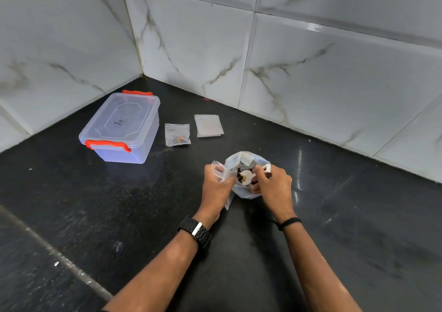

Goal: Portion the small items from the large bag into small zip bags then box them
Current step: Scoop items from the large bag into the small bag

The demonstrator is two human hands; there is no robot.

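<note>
Fingers (pixel 257 169) of right hand (pixel 272 185) curled inside large bag (pixel 241 189) (grasp unclear); left hand (pixel 216 185) pinches small zip bag (pixel 218 170) alongside.

black polished desk (pixel 119 216), light glare on right side; white marble-veined wall tiles (pixel 311 60) meet in a corner behind; small red speck (pixel 206 99) at wall base

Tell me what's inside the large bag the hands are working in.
The large bag shows small black pieces and a round white item at its open mouth. Deeper contents are hidden by the right hand, left hand and crumpled plastic.
</note>
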